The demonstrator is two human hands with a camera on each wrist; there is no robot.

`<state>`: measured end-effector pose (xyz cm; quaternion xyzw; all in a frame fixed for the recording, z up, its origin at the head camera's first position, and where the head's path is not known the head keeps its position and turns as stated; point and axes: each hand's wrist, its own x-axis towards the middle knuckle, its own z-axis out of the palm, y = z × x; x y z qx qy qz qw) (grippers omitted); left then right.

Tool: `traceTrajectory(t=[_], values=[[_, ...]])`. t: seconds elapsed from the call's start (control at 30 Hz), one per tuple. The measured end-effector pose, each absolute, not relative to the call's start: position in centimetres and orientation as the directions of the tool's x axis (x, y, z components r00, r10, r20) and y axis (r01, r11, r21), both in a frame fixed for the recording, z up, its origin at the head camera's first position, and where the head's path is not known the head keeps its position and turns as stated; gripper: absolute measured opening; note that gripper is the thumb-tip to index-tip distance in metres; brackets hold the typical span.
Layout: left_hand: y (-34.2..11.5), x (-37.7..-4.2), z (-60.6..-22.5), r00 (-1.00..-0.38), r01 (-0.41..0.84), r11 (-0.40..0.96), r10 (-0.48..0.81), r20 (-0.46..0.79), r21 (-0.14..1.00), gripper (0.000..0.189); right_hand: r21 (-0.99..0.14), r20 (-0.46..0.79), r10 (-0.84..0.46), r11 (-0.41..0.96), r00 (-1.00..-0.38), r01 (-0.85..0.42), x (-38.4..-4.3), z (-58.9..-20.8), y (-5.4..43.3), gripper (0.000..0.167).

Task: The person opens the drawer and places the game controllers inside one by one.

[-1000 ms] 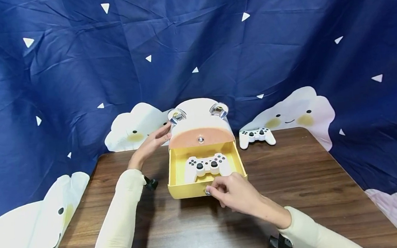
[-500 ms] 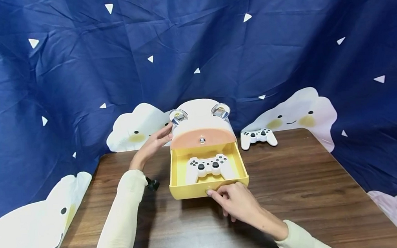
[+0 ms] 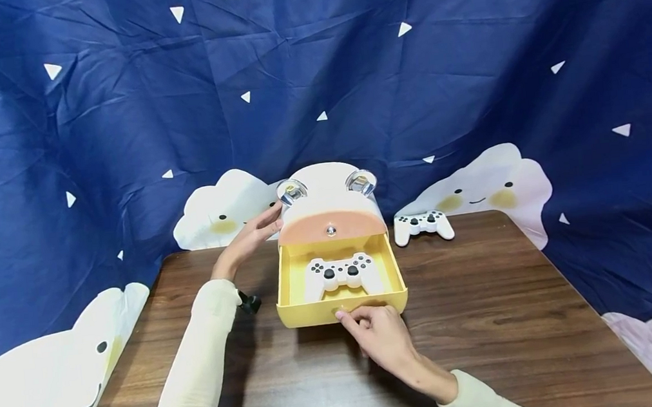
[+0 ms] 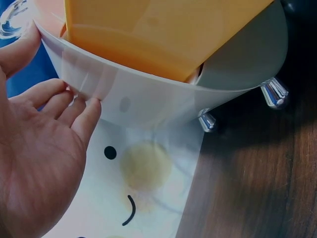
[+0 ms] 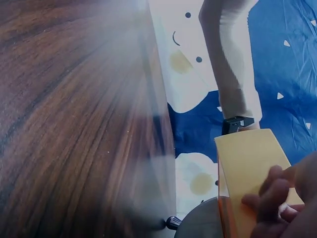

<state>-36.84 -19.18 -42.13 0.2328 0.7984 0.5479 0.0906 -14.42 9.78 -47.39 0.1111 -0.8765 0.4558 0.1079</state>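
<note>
A rounded white box [image 3: 329, 193] with silver trim stands at the back of the table. Its yellow drawer [image 3: 312, 314] is pulled out below a peach drawer front [image 3: 305, 228], and a white game controller [image 3: 340, 273] lies inside. My left hand [image 3: 250, 239] rests straight fingers against the box's left side; the left wrist view shows these fingertips [image 4: 91, 106] touching the white wall. At the yellow drawer's front, my right hand [image 3: 384, 340] has its thumb over the small knob, other fingers curled beside it. Those fingers mostly hide the knob.
Another white game controller [image 3: 423, 226] lies right of the box near the table's back edge. The brown wooden table [image 3: 485, 293] extends to both sides. A blue cloth [image 3: 314, 69] with clouds and triangles hangs behind.
My right hand has shifted its hold at the knob, thumb now covering it, and the wrist has swung down and left. The drawer and left hand look unmoved.
</note>
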Motion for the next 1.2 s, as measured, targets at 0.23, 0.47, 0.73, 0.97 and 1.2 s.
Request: traceTrajectory(t=[0.23, 0.47, 0.73, 0.97, 1.2], values=[[-19.2, -36.8, -42.0, -0.873, 0.273, 0.294, 0.476, 0.108, 0.916, 0.068, -0.667, 0.495, -0.034, 0.625, -0.868, -0.405, -14.9, -48.2, 9.2, 0.022], [-19.1, -36.8, -41.9, -0.871, 0.276, 0.285, 0.478, 0.113, 0.918, 0.068, -0.660, 0.547, -0.015, 0.606, -0.837, -0.443, -15.4, -48.3, 9.1, 0.023], [-19.1, -36.7, -41.9, -0.878, 0.272, 0.305, 0.467, 0.106, 0.913, 0.069, -0.728, 0.480, 0.016, 0.565, -0.877, -0.388, -16.9, -47.7, 8.8, 0.025], [-19.1, -36.5, -42.1, -0.883, 0.270, 0.314, 0.458, 0.104, 0.910, 0.070, -0.870, 0.303, 0.072, 0.428, -0.950, -0.245, -18.3, -48.1, 8.1, 0.026], [-19.3, -36.6, -41.9, -0.877, 0.263, 0.301, 0.470, 0.097, 0.916, 0.069, -0.937, 0.154, 0.054, 0.323, -0.987, -0.129, -19.5, -47.6, 7.9, 0.034]])
